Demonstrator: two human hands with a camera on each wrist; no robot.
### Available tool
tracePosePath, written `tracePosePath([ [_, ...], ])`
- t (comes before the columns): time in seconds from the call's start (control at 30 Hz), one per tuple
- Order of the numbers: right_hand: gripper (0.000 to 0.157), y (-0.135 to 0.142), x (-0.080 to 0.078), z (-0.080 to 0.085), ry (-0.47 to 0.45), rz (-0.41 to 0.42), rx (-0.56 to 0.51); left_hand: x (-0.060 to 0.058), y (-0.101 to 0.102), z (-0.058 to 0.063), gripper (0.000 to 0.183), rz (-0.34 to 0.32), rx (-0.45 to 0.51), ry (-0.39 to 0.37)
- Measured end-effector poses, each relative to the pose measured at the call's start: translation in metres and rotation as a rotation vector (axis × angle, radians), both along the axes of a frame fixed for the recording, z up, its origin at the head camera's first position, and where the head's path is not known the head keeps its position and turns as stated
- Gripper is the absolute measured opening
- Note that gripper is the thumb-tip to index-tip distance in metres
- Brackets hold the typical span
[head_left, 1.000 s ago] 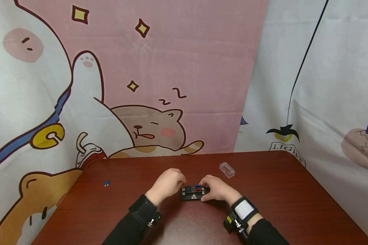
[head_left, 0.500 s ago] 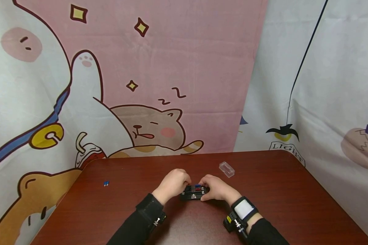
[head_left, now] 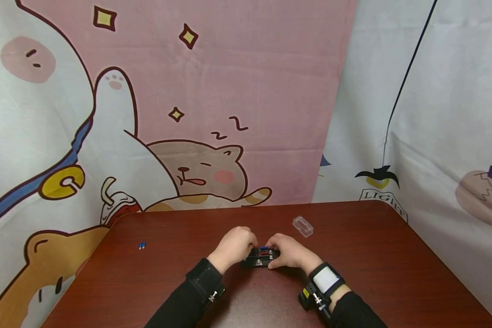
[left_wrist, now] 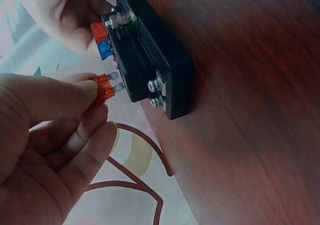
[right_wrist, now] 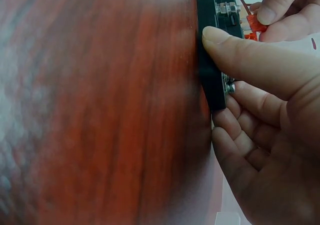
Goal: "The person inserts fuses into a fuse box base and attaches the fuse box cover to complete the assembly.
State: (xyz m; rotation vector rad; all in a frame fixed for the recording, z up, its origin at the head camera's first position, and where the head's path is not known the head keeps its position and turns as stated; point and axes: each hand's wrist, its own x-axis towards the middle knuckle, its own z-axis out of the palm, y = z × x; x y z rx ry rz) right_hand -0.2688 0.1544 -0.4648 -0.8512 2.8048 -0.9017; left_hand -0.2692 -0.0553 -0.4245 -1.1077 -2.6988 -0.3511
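Note:
A red blade fuse is pinched between the thumb and fingertips of my left hand. In the left wrist view its two metal prongs point at the black fuse block, a short distance from its top face. Another red fuse and a blue fuse are seated side by side in the block. Metal screws and nuts show at both ends of it. My right hand grips the block's right end, thumb on the near side and fingers behind. The block sits on the table.
Small blue pieces lie on the brown table at far left. A clear plastic box stands behind my right hand. A cartoon-printed cloth hangs beyond the table's back edge.
My left hand has moved right, from beside the fuse block to over its left end. My right hand has stayed on the block's right end.

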Motion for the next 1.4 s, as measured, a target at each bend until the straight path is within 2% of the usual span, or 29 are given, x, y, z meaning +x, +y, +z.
tracePosePath([
  [1.4,0.038,-0.0011,0.0019,0.0015,-0.018,-0.016,-0.010,-0.0028,0.0068,-0.0058,0.010,0.061,-0.062,0.029],
])
